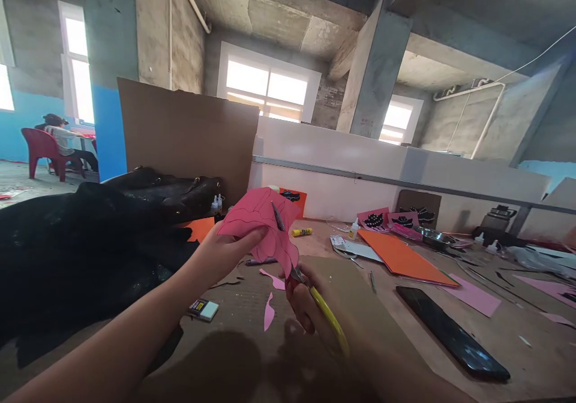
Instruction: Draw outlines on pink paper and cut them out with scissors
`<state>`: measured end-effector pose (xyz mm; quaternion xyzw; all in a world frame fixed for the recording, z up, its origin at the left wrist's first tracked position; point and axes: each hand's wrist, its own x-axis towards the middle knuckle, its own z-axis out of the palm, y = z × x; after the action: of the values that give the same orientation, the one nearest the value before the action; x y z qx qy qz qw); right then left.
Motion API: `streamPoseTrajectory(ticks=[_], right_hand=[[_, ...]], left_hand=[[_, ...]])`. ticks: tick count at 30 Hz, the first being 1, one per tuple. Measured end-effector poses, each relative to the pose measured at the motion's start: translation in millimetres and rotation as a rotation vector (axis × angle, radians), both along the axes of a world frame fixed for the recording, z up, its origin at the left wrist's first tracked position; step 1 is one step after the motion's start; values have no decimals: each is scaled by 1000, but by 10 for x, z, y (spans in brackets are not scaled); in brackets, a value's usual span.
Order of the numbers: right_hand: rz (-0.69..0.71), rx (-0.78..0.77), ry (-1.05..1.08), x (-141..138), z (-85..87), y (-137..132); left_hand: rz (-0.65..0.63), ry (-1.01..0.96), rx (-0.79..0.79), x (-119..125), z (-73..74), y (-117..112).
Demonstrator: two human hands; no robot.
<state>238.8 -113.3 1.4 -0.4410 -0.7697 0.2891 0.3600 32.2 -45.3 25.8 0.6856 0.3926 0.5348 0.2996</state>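
Observation:
My left hand (238, 241) pinches a sheet of pink paper (252, 211) with dark lines drawn across it, thumb on top. Yellow-handled scissors (330, 319) are gripped in my right hand (306, 301), at the paper's lower right edge. A blade tip shows above the sheet while part of the blades is hidden by the paper. Below, two pink paper scraps (269, 313) lie on the brown cardboard (234, 349). An eraser (204, 310) rests beside my left forearm.
A black phone (452, 331) and orange sheets (405, 259) lie to the right. A yellow glue stick (302, 232) and a glue bottle (354, 229) stand or lie behind. Black fabric (81, 253) covers the left. A person (65, 136) sits far left.

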Motion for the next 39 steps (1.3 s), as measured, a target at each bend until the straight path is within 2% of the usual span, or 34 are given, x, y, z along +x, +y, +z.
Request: streamPoseTrajectory(ticks=[4,10,17,25,33,39], right_hand=[[6,-19,42,10,-44,27],[16,-38,1,-2,28,4],[38,-44,20,-37,9,20],[40,-41,13,-27,83,-29],[25,-40,42,-37,7,1],[41,-32,22,-15,27,14]], left_hand=[[10,16,11,-7,19,-10],[12,25,-8,3,26,-26],[44,90,32,-6,41,-22],[37,110,37,-14,47,-2],[38,95,42,-15,40,-23],[53,84,38,-3,49,-10]])
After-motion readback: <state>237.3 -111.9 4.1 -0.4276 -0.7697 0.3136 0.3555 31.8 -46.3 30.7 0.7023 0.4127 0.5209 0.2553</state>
